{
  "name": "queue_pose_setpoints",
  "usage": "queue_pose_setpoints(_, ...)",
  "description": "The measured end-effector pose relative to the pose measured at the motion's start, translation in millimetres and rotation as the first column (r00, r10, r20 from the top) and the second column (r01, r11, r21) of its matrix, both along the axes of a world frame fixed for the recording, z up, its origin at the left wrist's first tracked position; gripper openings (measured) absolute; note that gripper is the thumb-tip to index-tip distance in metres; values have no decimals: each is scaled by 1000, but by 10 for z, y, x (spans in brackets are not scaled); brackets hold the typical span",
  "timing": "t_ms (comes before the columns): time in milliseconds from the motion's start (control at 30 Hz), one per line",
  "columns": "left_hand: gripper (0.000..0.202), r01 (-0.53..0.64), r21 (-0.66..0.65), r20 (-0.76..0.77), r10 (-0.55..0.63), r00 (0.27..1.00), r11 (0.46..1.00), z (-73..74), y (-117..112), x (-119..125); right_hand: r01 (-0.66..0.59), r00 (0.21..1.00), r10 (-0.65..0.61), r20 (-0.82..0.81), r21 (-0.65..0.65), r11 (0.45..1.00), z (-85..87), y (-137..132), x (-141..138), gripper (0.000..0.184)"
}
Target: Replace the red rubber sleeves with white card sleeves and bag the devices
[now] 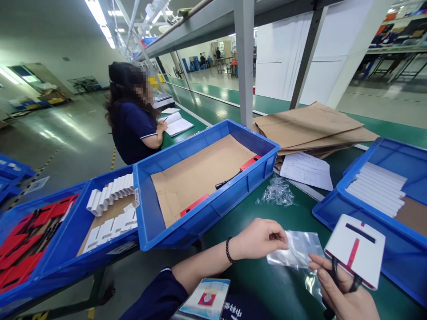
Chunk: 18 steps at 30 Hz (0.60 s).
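My left hand [258, 238] pinches the edge of a clear plastic bag [305, 244] above the green table. In my right hand [350, 291] is a flat white box-shaped device [356, 250] with a red stripe, a dark slot and a red underside. Its black cable [356, 282] loops between my fingers. The fingertips of that hand also touch the bag's right side. A pile of small clear plastic pieces [278, 191] lies on the table beyond my left hand.
A blue bin [207, 224] holds cardboard and a few red devices [195, 204]. White parts [376, 189] fill the right bin [353, 213]. Cardboard sheets [310, 126] and a printed paper [306, 171] lie behind. More bins [110, 249] stand left. A co-worker [133, 120] writes in a notebook.
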State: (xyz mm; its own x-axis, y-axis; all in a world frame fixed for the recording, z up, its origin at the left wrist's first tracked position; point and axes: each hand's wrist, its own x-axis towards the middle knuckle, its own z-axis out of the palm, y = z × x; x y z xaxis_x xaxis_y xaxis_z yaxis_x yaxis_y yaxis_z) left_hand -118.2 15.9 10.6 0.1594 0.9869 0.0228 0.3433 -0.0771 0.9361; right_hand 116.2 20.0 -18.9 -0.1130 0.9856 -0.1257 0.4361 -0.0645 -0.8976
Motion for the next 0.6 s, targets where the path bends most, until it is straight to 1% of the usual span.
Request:
queue_pose_setpoints(67, 8, -55, 52, -8, 55, 998, 997, 36, 11, -44, -27, 998, 26, 54, 3, 1000, 26, 39, 41, 44)
queue_pose_setpoints(133, 5, -77, 88, -10, 78, 997, 993, 60, 0, -64, -62, 996, 63, 68, -7, 998, 99, 56, 68, 43)
queue_pose_setpoints(267, 5, -67, 158, -65, 78, 995, 985, 34, -18, -63, -40, 999, 41, -2, 62, 997, 250, 84, 41, 35)
queue_pose_setpoints(400, 7, 8, 165, -104, 10, 994, 986, 9, -41, -25, -80, 993, 88, -79, 105, 991, 296, 121, 14, 29)
queue_pose_setpoints(500, 7, 94, 162, -164, -67, 984, 982, 55, -81, 5, -111, 989, 123, -84, 133, 985, 305, 112, 12, 29)
queue_pose_setpoints(600, 6, 195, 133, -232, -161, 959, 972, 116, -114, 22, -142, 986, 153, -60, 154, 978, 310, 103, -14, 27)
